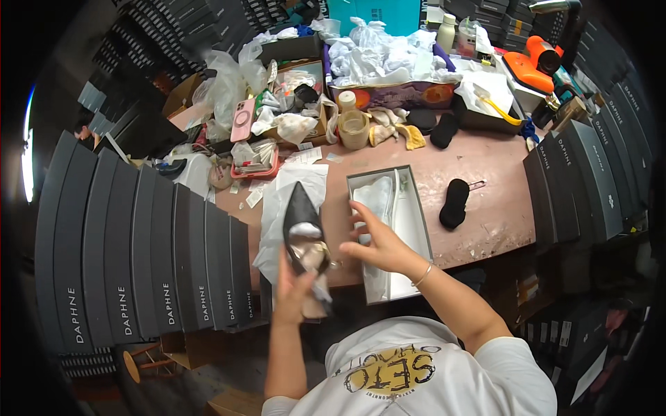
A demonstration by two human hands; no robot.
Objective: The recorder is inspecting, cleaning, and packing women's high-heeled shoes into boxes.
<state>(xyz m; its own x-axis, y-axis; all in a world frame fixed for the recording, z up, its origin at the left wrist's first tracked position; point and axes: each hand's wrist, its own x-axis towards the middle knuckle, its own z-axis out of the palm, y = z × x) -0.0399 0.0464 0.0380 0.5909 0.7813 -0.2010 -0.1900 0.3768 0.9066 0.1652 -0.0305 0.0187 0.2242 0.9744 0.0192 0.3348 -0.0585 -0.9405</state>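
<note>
A black pointed-toe shoe (pixel 300 211) with white stuffing in its toe is gripped by my left hand (pixel 293 295), toe pointing away from me. The heel end is blurred. My right hand (pixel 377 243) is off to its right with fingers spread, holding nothing. Below that hand lies an open grey shoebox (pixel 416 222) with a white inside; something wrapped in translucent white material (pixel 378 197) fills its left side. White tissue paper (pixel 305 179) is spread on the table behind and left of the shoe.
Dark shoeboxes stand in rows at left (pixel 146 256) and right (pixel 590 180). On the pink table (pixel 496 229) lie a black brush-like pad (pixel 455 203), a jar (pixel 354 130) and cloths (pixel 395 128). Behind are a bin of crumpled paper (pixel 378 52) and an orange tool (pixel 531 69).
</note>
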